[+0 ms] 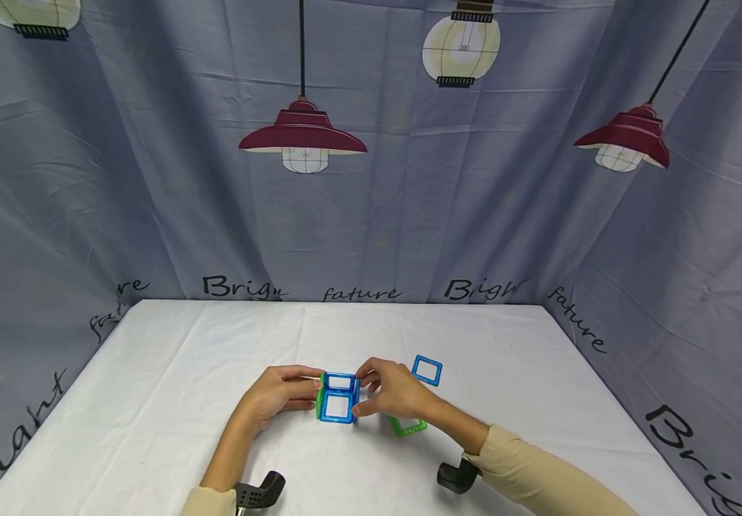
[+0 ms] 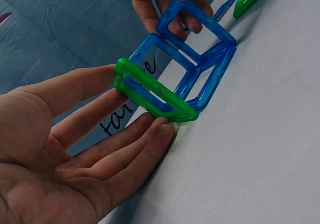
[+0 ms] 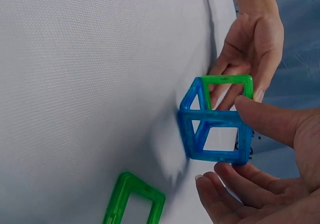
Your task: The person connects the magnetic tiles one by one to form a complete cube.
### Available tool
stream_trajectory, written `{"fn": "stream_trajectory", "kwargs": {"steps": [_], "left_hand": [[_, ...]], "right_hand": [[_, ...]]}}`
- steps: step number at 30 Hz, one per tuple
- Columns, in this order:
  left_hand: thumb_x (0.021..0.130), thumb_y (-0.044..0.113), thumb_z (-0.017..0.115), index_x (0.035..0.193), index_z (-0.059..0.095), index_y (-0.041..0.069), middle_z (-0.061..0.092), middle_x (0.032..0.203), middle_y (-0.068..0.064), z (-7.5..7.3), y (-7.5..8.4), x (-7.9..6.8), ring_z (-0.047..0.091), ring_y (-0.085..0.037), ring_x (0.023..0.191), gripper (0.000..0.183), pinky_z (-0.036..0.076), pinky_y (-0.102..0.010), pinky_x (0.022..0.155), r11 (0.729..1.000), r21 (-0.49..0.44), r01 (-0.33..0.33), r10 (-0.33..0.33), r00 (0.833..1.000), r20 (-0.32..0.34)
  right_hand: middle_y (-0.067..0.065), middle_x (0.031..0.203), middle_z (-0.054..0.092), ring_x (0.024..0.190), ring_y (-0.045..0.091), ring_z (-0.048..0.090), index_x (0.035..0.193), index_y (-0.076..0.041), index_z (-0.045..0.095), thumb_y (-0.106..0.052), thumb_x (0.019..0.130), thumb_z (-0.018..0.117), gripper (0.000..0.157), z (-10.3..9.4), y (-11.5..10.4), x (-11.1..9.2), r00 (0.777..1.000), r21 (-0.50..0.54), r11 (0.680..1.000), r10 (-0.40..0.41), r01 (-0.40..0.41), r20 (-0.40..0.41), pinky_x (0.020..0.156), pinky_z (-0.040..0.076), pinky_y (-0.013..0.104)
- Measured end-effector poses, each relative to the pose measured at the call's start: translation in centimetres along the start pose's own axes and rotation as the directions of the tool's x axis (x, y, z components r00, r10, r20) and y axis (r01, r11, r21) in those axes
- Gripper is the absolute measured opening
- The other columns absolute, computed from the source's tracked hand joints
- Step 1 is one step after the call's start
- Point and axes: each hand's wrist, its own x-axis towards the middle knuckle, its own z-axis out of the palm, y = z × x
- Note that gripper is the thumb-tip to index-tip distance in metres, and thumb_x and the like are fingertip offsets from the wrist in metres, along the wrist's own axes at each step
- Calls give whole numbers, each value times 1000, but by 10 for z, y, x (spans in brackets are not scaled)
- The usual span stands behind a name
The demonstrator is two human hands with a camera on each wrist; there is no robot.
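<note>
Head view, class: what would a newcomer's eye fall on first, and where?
Probably the blue-and-green framed shape held between the left hand and right hand. Next, perhaps, the red lamps pictured on the grey-blue curtain behind the white table. A loose blue square lies beyond the right hand.

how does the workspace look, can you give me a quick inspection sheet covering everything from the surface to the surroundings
Surface: white cloth, with light creases.
Job's things: joined blue and green frames between the hands; a loose green frame and a loose blue frame lie on the cloth.
Clutter: nothing seen beyond these frames.
Hands: the left hand touches the joined piece's green side; the right hand holds its blue side between thumb and fingers.
Cables: nothing seen; the lamp cords are only printed.
Surroundings: grey-blue curtain printed with lamps and lettering; a black device at the right wrist.
</note>
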Motion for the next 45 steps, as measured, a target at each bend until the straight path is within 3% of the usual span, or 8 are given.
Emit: {"fn": "stream_trajectory", "kwargs": {"steps": [17, 29, 36, 45], "left_hand": [[92, 17, 76, 126, 67, -6, 74, 113, -21, 1, 3, -1, 74, -23, 95, 42, 62, -36, 82, 1000, 2, 3, -3, 1000, 16], [90, 11, 76, 125, 66, -5, 73, 112, -22, 6, 6, -1, 72, -23, 91, 39, 62, -40, 84, 1000, 13, 0, 1, 999, -49], [90, 12, 77, 125, 67, -4, 73, 112, -22, 7, 7, -1, 73, -24, 91, 40, 62, -40, 84, 1000, 23, 8, -6, 997, -75], [87, 9, 78, 123, 68, -3, 74, 105, -15, 6, 8, 1, 73, -27, 90, 40, 62, -41, 83, 1000, 21, 11, -8, 993, -116]], "right_hand": [[13, 118, 71, 104, 28, 64, 123, -5, 63, -23, 78, 88, 54, 2, -1, -1, 1000, 24, 999, 27, -27, 5, 91, 55, 50], [13, 120, 72, 106, 27, 66, 127, -3, 64, -17, 82, 86, 52, -5, 1, 11, 999, 33, 999, 33, -33, 14, 92, 54, 48], [5, 104, 75, 92, 17, 66, 131, -2, 65, -15, 83, 85, 54, -9, 3, 15, 999, 23, 999, 29, -29, 28, 83, 56, 36], [-4, 80, 72, 75, 10, 61, 138, -7, 63, -11, 84, 83, 57, -14, 3, 24, 999, -1, 1000, 29, -29, 28, 73, 49, 28]]}}
